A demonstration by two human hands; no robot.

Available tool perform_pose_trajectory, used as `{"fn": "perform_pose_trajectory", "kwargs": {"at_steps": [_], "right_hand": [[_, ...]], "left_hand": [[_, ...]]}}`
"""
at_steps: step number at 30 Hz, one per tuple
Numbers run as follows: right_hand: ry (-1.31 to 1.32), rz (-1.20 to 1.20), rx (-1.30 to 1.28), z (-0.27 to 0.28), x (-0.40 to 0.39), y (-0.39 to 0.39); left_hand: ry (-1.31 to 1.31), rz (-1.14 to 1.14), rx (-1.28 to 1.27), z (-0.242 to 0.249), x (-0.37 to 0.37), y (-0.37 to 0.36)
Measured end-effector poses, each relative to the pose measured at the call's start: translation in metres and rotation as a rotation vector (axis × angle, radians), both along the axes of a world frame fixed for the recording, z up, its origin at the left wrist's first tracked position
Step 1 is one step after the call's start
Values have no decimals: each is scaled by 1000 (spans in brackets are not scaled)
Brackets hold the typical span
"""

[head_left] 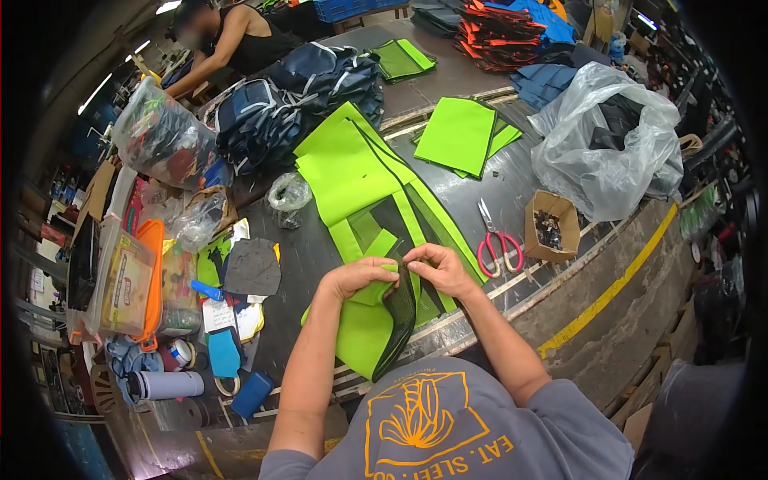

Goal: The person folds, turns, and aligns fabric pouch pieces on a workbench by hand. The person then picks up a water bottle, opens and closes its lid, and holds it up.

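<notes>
Long lime-green fabric panels [334, 186] with black mesh and dark edging lie across the table in front of me. My left hand [364, 277] pinches the edge of a folded green and mesh piece [362, 334], whose lower part hangs over the table's near edge. Close beside it, my right hand [438, 268] has its fingertips closed at the dark edging of the same piece. Whether a small part sits between the fingertips is too small to tell. Right of my hands lie scissors [498, 250] with red-pink handles. A small cardboard box [552, 226] holds small dark pieces.
Stacked green panels [458, 134] lie beyond the scissors. A clear plastic bag [596, 152] stands at right. Navy fabric bundles [260, 112] are piled at back left, near another person [232, 40]. Plastic containers [128, 280] and a tumbler [170, 385] crowd the left.
</notes>
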State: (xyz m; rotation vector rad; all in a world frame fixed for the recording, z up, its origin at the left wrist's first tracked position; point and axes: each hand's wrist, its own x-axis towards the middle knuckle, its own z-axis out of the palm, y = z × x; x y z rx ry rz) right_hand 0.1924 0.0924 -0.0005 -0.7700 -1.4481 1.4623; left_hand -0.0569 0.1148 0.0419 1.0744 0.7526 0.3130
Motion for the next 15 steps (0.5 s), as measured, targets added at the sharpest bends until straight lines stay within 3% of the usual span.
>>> {"fn": "perform_pose_trajectory", "kwargs": {"at_steps": [3, 15], "right_hand": [[0, 6, -20, 0, 0, 0], [-26, 88, 17, 1, 4, 1]], "left_hand": [[70, 86, -144, 4, -1, -4], [111, -41, -65, 15, 1, -1]]}}
